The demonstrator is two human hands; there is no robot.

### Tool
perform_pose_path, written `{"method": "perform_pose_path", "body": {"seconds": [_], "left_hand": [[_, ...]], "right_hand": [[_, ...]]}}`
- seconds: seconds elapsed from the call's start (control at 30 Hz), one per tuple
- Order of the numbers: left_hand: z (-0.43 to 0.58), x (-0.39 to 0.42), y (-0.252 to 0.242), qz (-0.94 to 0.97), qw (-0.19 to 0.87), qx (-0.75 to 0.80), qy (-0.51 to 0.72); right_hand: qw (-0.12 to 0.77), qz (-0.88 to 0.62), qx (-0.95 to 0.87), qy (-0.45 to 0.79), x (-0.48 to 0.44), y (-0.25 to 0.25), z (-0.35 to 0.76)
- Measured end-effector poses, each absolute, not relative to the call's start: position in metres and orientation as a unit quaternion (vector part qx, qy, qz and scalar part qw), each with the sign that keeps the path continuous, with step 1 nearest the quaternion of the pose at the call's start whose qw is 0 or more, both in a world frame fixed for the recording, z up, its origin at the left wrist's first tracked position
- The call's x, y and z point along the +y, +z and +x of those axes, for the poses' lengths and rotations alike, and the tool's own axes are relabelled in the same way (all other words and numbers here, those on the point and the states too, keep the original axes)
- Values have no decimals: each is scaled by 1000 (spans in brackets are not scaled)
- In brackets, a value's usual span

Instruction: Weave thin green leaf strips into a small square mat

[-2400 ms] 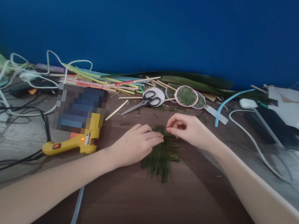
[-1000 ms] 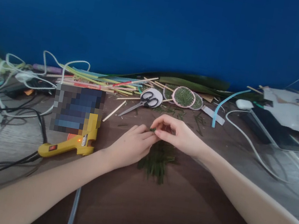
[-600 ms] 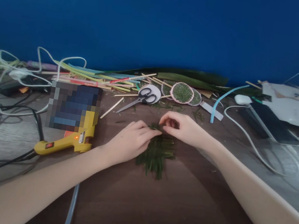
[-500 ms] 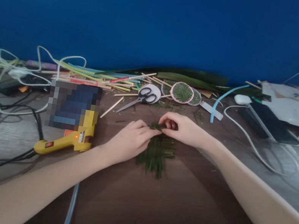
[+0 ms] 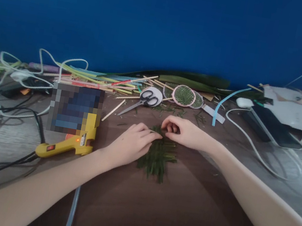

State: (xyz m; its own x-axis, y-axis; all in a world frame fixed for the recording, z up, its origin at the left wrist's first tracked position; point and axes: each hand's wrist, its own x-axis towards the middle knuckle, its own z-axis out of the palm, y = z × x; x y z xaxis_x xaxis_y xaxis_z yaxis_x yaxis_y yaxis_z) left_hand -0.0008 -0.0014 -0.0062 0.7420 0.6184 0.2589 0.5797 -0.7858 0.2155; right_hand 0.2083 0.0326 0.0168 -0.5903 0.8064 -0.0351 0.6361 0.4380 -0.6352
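Note:
A woven mat of dark green leaf strips (image 5: pixel 158 160) lies on the brown table in front of me. My left hand (image 5: pixel 130 144) rests flat on its left part, fingers stretched out and pressing the strips down. My right hand (image 5: pixel 184 132) is at the mat's far edge, thumb and fingers pinched on a thin green strip there. The two hands almost touch over the top of the weave.
A yellow glue gun (image 5: pixel 68 143) lies left of my left hand, its light on. Scissors (image 5: pixel 141 100) on a white disc, round woven pieces (image 5: pixel 183 95), coloured sticks (image 5: pixel 98 79), tangled cables (image 5: pixel 6 103) and a phone (image 5: pixel 268 128) crowd the back and sides.
My right hand shifted left along the mat's far edge, then back a little, still pinching. The left hand stayed pressed on the weave. The view drifted slightly.

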Motion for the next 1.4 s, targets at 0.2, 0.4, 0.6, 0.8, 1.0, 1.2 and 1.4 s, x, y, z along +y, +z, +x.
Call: {"method": "perform_pose_path", "body": {"seconds": [0.2, 0.4, 0.6, 0.8, 1.0, 1.2, 1.4], "left_hand": [[-1, 0, -5, 930, 74, 319, 164], [-1, 0, -6, 931, 76, 320, 160], [-1, 0, -5, 932, 71, 319, 157], [-1, -1, -4, 930, 74, 323, 157], [-1, -2, -4, 933, 58, 321, 154], [0, -2, -3, 933, 54, 322, 151], [1, -2, -4, 933, 53, 320, 157]], "right_hand": [[126, -437, -840, 296, 32, 17, 209], [127, -432, -841, 299, 32, 19, 209], [144, -461, -827, 286, 32, 15, 203], [141, -465, -829, 276, 32, 13, 199], [137, -470, -826, 280, 31, 15, 197], [127, -495, -815, 274, 29, 18, 194], [154, -503, -808, 266, 27, 17, 191]]}}
